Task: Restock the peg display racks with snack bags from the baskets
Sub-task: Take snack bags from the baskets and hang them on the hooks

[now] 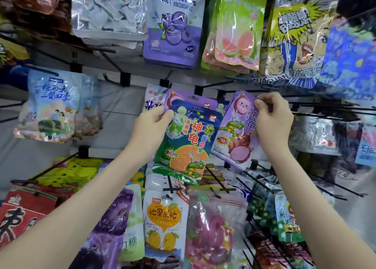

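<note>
My left hand (151, 124) grips a small stack of turtle snack bags by its left edge; the front one is blue and green with an orange disc (187, 142), and a purple bag (183, 99) shows behind it. My right hand (272, 118) pinches the top of a separate purple turtle snack bag (234, 132), held tilted beside the stack. Both are raised in front of the middle row of the black peg rack (317, 107). No basket is in view.
Full pegs hang above: a blueberry bag (173, 26), guava bags (236, 36), a comic-print bag (295, 36). A pale blue bag (50, 107) hangs at left. Below hang mango (164, 222) and purple (211, 234) bags. Bare black pegs (335, 187) jut out at right.
</note>
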{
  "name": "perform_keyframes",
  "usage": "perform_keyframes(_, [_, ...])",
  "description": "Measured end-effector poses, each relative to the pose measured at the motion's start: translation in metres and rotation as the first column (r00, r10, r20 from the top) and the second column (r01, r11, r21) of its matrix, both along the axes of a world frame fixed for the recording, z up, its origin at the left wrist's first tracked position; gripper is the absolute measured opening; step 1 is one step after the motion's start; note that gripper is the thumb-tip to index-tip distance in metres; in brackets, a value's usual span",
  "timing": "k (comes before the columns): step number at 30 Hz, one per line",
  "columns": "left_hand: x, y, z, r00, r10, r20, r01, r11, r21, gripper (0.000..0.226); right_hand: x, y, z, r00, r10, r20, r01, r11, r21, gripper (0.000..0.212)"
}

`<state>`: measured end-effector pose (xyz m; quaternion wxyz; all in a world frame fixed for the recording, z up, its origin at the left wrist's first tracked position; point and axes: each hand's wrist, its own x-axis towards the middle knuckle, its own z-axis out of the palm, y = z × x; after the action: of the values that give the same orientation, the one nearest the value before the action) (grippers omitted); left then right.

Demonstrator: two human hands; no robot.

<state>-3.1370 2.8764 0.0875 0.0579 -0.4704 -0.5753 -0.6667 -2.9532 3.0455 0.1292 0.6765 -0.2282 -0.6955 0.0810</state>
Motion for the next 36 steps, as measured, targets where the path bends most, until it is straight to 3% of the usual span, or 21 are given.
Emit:
perform_keyframes(4, [0.001, 0.002, 0.002, 0.998, 0.024, -0.059, -0.026, 0.999, -0.032, 0.036, 0.003, 0.007, 0.007, 0.998, 0.046, 0.033, -0.044, 0.996, -0.071, 0.007])
perform_keyframes(7, [-0.002, 0.007, 0.0, 0.998, 0.024, -0.051, -0.028, 0.997, -0.072, 0.035, 0.009, 0.011, 0.015, 0.982, 0.176, 0.064, -0.163, 0.972, -0.168, 0.012])
perform_keyframes(11, [-0.006, 0.014, -0.003, 0.999, 0.027, -0.045, -0.032, 0.995, -0.099, 0.035, 0.014, 0.02, 0.016, 0.894, 0.444, -0.059, -0.438, 0.837, -0.328, 0.029])
perform_keyframes(13, [-0.008, 0.016, -0.004, 0.998, 0.026, -0.058, -0.032, 0.995, -0.096, 0.037, 0.012, 0.024, 0.016, 0.869, 0.481, -0.118, -0.49, 0.798, -0.352, 0.03])
perform_keyframes(29, [-0.013, 0.021, -0.01, 0.996, 0.072, -0.06, -0.078, 0.991, -0.105, 0.038, 0.017, 0.008, 0.024, 0.954, 0.284, 0.093, -0.255, 0.936, -0.243, 0.016])
perform_keyframes(36, [-0.01, 0.024, -0.009, 0.992, 0.085, -0.097, -0.094, 0.991, -0.095, 0.037, 0.014, 0.018, 0.027, 0.939, 0.336, 0.071, -0.296, 0.897, -0.328, 0.017])
